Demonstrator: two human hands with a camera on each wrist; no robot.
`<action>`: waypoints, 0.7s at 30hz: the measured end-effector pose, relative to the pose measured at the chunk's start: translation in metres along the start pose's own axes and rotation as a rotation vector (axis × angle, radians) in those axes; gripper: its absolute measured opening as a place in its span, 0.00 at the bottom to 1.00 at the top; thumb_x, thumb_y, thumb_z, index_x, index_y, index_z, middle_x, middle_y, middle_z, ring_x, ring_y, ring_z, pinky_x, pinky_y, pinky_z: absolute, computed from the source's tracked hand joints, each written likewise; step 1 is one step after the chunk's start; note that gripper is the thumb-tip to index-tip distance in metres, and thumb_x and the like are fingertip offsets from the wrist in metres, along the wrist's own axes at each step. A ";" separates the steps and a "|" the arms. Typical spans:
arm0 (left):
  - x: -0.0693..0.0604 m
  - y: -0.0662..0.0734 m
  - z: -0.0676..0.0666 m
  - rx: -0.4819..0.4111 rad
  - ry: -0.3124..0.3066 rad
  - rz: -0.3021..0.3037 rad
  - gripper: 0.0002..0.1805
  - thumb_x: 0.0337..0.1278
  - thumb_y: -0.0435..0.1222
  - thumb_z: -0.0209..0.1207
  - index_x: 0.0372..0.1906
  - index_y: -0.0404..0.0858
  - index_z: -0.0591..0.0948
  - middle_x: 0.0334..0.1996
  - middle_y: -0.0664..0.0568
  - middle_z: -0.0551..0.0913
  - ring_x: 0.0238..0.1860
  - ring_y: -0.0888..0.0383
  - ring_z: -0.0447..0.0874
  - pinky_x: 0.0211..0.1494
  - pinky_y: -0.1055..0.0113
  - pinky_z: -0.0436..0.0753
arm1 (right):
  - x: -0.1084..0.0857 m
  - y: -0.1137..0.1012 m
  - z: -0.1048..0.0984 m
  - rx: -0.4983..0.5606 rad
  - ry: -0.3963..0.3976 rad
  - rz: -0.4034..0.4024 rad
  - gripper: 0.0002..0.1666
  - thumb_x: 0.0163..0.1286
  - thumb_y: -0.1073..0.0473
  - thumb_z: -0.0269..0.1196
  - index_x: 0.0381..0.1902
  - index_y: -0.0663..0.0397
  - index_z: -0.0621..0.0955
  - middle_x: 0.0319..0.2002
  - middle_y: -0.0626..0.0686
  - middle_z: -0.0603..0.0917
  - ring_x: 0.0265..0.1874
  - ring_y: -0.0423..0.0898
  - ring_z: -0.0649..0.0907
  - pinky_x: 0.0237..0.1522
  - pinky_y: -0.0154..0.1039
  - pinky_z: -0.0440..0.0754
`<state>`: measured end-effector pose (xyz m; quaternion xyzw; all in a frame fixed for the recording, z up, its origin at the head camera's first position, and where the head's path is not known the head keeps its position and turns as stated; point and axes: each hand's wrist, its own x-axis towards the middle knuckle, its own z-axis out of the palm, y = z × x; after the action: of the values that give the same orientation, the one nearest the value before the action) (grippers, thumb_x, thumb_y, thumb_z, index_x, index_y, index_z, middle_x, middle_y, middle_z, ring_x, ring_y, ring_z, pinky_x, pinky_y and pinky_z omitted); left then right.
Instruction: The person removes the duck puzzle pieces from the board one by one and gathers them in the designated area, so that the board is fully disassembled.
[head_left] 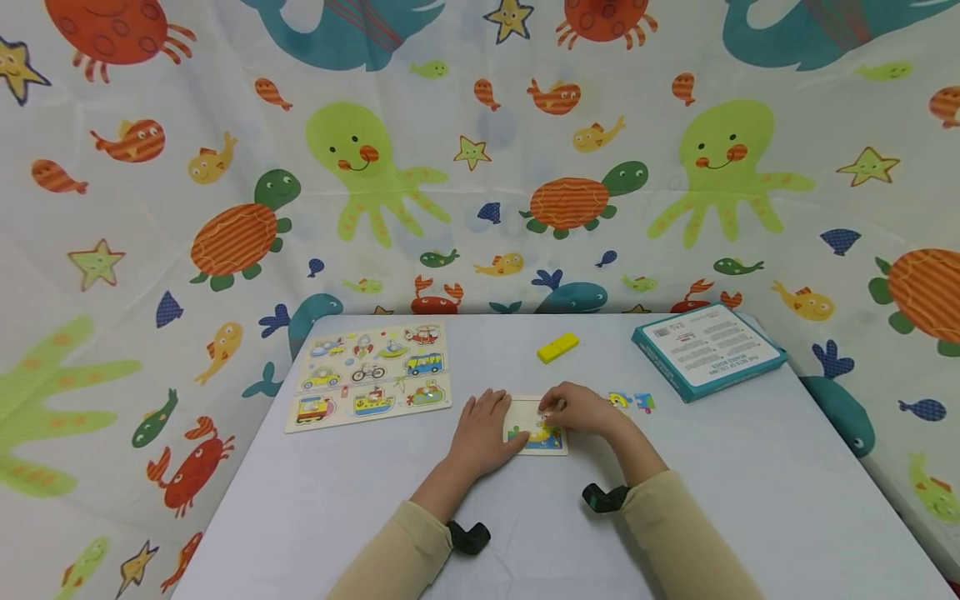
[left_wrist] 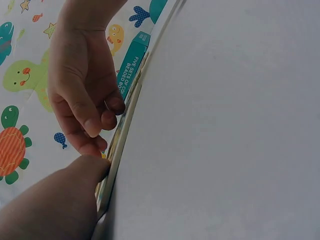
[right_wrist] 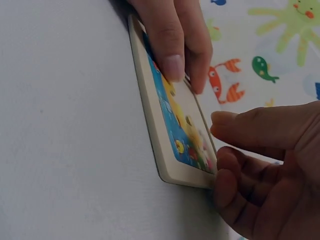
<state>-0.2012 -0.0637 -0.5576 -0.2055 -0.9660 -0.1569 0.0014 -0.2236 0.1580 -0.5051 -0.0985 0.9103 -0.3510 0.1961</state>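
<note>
A small wooden puzzle board with a blue and yellow picture lies on the table; part of its tray is bare. My left hand lies over its left side with fingers straight, and the thumb presses on the picture in the right wrist view. Over the board's right side is my right hand, its fingers bent. In the right wrist view a gap shows between the right hand's thumb and fingers, with nothing visible in it. Two loose puzzle pieces lie beside the right wrist.
A larger picture board with vehicle pieces lies at the back left. Behind the small board is a yellow block. A teal box lies at the back right, before a patterned cloth.
</note>
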 end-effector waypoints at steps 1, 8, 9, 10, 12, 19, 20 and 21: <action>0.000 0.000 0.000 0.002 0.001 0.001 0.43 0.63 0.64 0.51 0.73 0.41 0.66 0.73 0.51 0.66 0.77 0.50 0.56 0.80 0.46 0.53 | 0.000 -0.001 0.001 -0.010 -0.001 -0.002 0.09 0.64 0.59 0.68 0.43 0.48 0.85 0.40 0.49 0.80 0.37 0.45 0.76 0.35 0.36 0.78; -0.002 0.001 -0.003 -0.001 0.003 0.006 0.43 0.63 0.64 0.51 0.73 0.41 0.66 0.73 0.51 0.66 0.77 0.50 0.57 0.80 0.47 0.54 | 0.000 0.000 0.005 -0.043 0.006 -0.019 0.07 0.62 0.61 0.69 0.38 0.47 0.85 0.39 0.49 0.79 0.36 0.45 0.76 0.36 0.36 0.77; -0.002 0.001 -0.003 -0.002 0.003 0.005 0.43 0.63 0.64 0.51 0.73 0.41 0.66 0.73 0.51 0.66 0.77 0.50 0.57 0.80 0.47 0.54 | 0.000 0.001 0.005 -0.042 0.007 -0.019 0.06 0.62 0.61 0.69 0.38 0.47 0.85 0.39 0.49 0.79 0.35 0.45 0.76 0.35 0.36 0.78; -0.002 0.001 -0.003 -0.004 0.003 0.005 0.43 0.63 0.64 0.51 0.73 0.41 0.66 0.73 0.51 0.66 0.77 0.50 0.57 0.80 0.47 0.54 | 0.001 0.001 0.005 -0.038 0.007 -0.015 0.06 0.62 0.61 0.69 0.37 0.46 0.85 0.39 0.49 0.78 0.35 0.45 0.76 0.35 0.36 0.78; -0.002 0.001 -0.003 -0.007 0.004 0.005 0.43 0.63 0.64 0.51 0.73 0.41 0.66 0.73 0.51 0.66 0.77 0.50 0.57 0.80 0.47 0.54 | 0.002 0.002 0.006 -0.037 0.009 -0.017 0.06 0.62 0.62 0.69 0.37 0.47 0.84 0.39 0.49 0.78 0.35 0.45 0.76 0.35 0.36 0.78; -0.001 0.001 -0.003 -0.012 -0.002 0.002 0.43 0.62 0.65 0.51 0.73 0.41 0.66 0.73 0.51 0.65 0.77 0.50 0.56 0.80 0.47 0.54 | 0.003 0.003 0.009 -0.061 0.023 -0.045 0.11 0.59 0.63 0.71 0.37 0.47 0.80 0.36 0.49 0.78 0.37 0.46 0.75 0.39 0.38 0.76; -0.001 0.001 -0.002 -0.012 0.001 0.004 0.43 0.62 0.65 0.51 0.73 0.41 0.66 0.73 0.51 0.65 0.77 0.50 0.57 0.80 0.46 0.54 | 0.002 0.003 0.009 -0.059 0.020 -0.050 0.12 0.59 0.64 0.72 0.37 0.47 0.80 0.36 0.49 0.77 0.36 0.46 0.74 0.38 0.38 0.76; -0.001 0.001 -0.002 -0.010 0.001 0.004 0.43 0.62 0.65 0.51 0.73 0.41 0.66 0.73 0.51 0.65 0.77 0.50 0.57 0.79 0.46 0.54 | 0.002 0.003 0.010 -0.058 0.017 -0.057 0.13 0.59 0.65 0.72 0.37 0.47 0.79 0.35 0.49 0.77 0.36 0.46 0.74 0.38 0.38 0.76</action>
<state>-0.2002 -0.0640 -0.5553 -0.2072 -0.9648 -0.1620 0.0012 -0.2214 0.1538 -0.5144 -0.1269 0.9186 -0.3307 0.1751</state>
